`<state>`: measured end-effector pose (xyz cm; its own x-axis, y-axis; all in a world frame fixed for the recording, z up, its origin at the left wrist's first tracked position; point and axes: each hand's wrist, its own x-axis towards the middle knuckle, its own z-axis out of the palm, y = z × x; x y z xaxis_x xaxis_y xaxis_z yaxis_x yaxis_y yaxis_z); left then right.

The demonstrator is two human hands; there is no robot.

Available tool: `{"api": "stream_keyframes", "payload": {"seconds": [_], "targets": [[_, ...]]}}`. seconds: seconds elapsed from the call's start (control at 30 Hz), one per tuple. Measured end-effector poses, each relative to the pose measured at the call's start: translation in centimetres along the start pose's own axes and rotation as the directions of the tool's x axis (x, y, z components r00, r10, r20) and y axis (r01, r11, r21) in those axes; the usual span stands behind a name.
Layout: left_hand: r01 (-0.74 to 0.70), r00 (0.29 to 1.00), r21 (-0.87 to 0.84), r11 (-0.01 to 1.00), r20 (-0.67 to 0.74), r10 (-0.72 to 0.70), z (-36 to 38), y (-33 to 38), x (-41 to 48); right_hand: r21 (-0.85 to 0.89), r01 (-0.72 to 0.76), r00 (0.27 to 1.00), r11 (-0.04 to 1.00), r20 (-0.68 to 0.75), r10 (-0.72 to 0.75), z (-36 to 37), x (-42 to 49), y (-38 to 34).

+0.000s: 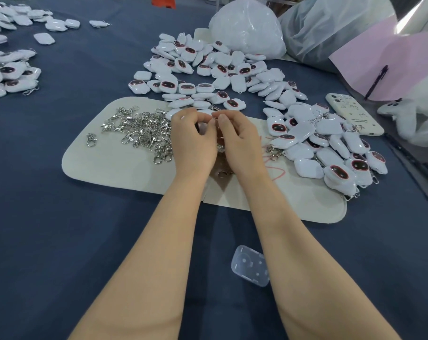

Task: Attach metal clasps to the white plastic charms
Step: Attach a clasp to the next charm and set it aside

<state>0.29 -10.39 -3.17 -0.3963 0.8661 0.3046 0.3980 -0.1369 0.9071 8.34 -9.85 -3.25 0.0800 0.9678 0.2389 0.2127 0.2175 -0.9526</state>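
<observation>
Blue-clothed, the worktop point(60, 217) is overlaid by a cream felt mat point(105, 165). At the mat's left a loose heap of silver metal clasps point(144, 133) is seen. Just right of it the left hand point(193, 143) is curled round what seems a white plastic charm point(204, 125), mostly hidden. The right hand point(238, 141), its fingertips met with the left's, is pinched on a clasp point(220, 146). Farther right, fitted charms point(330, 146) are heaped. Threading is judged to be in hand. Next, the clasp's ring must be worked through the charm's loop and the piece laid on the right heap.
</observation>
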Motion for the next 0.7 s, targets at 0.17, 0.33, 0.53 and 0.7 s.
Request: {"api": "stream_keyframes", "payload": {"seconds": [0.17,0.33,0.53,0.7], "targets": [[-0.037,0.999,0.052,0.998,-0.009,0.038,-0.09,0.09,-0.17,0.001,0.028,1.000,1.000,0.004,-0.028,-0.16,0.13,0.33],[-0.030,1.000,0.076,0.997,0.006,0.030,0.04,0.13,-0.24,-0.013,0.029,0.998,0.999,-0.053,-0.030,-0.14,0.30,0.28],[0.051,0.999,0.009,0.999,0.015,-0.051,-0.07,0.06,0.17,-0.120,0.106,0.993,0.987,-0.034,-0.111,0.18,0.00,0.60],[0.049,0.998,-0.003,0.999,0.024,-0.049,-0.04,0.29,0.02,-0.166,0.116,0.989,0.979,-0.077,-0.130,0.08,-0.02,0.78]]}}
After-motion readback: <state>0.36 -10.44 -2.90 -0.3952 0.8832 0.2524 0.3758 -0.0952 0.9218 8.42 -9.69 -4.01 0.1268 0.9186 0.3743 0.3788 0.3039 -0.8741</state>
